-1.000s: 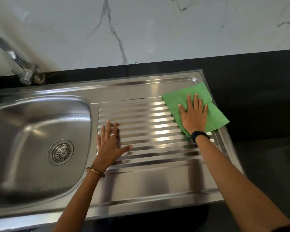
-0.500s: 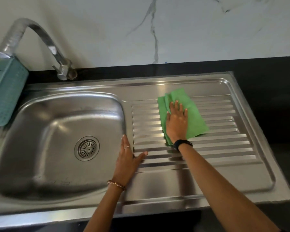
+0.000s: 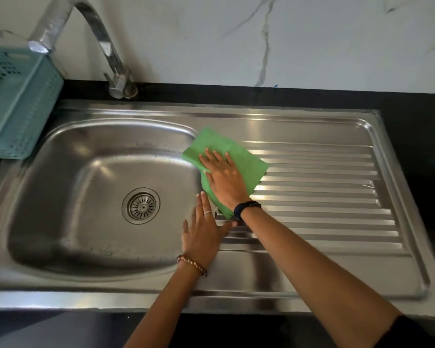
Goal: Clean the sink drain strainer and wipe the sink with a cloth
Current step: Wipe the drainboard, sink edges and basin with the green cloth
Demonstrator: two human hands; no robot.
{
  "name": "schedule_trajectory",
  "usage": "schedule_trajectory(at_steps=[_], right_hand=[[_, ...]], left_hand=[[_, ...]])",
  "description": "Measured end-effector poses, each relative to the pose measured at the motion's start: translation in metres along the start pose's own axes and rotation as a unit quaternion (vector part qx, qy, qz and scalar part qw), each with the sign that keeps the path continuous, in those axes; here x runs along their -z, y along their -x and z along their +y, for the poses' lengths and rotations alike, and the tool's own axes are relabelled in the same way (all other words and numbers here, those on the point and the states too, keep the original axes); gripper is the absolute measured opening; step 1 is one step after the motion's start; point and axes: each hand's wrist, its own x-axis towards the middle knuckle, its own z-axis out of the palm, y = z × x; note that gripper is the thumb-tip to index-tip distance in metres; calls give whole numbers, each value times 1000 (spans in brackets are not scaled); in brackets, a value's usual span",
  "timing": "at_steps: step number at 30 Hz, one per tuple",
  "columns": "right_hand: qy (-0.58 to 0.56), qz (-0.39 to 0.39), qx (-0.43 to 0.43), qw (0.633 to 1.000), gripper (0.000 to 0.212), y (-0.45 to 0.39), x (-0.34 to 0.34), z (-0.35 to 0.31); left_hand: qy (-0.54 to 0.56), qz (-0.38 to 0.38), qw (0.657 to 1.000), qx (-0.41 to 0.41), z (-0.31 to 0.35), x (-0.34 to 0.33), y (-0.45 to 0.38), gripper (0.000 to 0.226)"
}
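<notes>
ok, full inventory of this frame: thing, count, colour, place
sink: 1, stainless steel, set in the counter; basin left, ribbed drainboard right
drain strainer: 1, metal, seated in the basin floor
cloth: 1, green, flat on the strip between basin and drainboard, far corner over the basin edge
faucet: 1, chrome, behind the basin, spout arched toward the left
basket: 1, teal perforated plastic, left of the sink, cut off by the frame
counter: 1, black, around the sink
wall: 1, white with grey veins, behind the counter
right hand: 1, black wristband, fingers straight, pressing on the cloth
left hand: 1, ring and bead bracelet, flat on the sink at the basin's right edge
</notes>
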Motion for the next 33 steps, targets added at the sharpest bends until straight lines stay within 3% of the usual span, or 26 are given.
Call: schedule_trajectory(at_steps=[5,9,15,22,27,33], right_hand=[[13,-26,73,997,47,13,2,17],[3,-7,26,1000,49,37,10,47],[-8,14,-73,997,50,91,38,138],[3,53,-219,974,49,160,77,251],[-9,65,-250,966,49,180,75,246],[10,82,-290,953,51,195,67,231]], left_hand=[[-99,60,993,22,11,-7,9,89],[-86,122,989,4,21,-19,18,86],[-130,107,976,-142,63,-45,17,75],[-129,36,983,-123,98,-73,7,77],[-131,16,983,-125,98,-71,9,85],[-121,18,983,-135,95,-70,7,79]])
